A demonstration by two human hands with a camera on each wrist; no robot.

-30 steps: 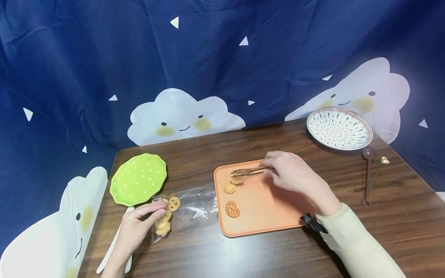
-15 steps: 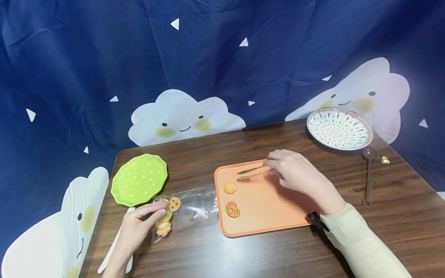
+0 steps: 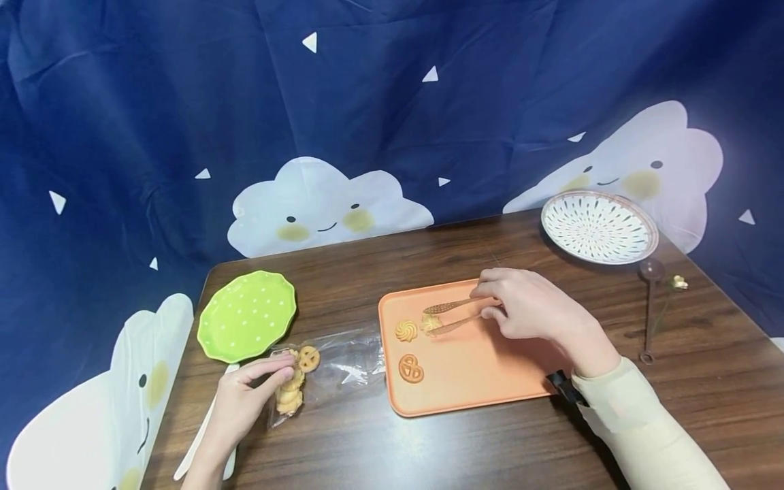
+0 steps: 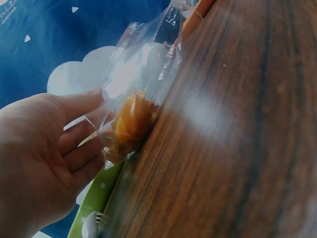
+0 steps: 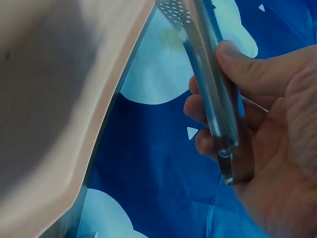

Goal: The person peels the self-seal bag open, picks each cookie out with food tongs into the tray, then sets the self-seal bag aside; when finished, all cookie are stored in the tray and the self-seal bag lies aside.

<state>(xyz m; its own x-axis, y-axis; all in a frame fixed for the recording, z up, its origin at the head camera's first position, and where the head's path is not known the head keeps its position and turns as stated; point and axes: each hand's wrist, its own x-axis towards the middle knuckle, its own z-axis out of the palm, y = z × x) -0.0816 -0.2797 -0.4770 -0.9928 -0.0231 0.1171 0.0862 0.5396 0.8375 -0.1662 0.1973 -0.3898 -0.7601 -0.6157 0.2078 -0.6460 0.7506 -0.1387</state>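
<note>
My right hand (image 3: 523, 303) grips metal tongs (image 5: 213, 89) near their back end, over the orange tray (image 3: 478, 388). The tips of the tongs stand apart, on either side of a pale butter cookie (image 3: 431, 322) on the tray. Left of it lies a swirl cookie (image 3: 405, 331), with a pretzel-shaped cookie (image 3: 411, 369) below. My left hand (image 3: 245, 395) pinches the end of a clear plastic bag (image 3: 343, 361) between thumb and fingers. Several cookies (image 4: 131, 121) are bunched inside that end, and the bag's other end reaches the tray's left edge.
A green dotted plate (image 3: 246, 317) stands at the left, with white-handled cutlery (image 3: 199, 435) partly under my left forearm. At the back right is a patterned white plate (image 3: 599, 228). A brown spoon (image 3: 648, 313) and a small flower (image 3: 677, 282) lie near the right edge.
The tongs have moved slightly right and their tips have spread. The cookie they pinched, earlier tilted on edge, now lies on the tray beside the swirl cookie. My left hand stays put.
</note>
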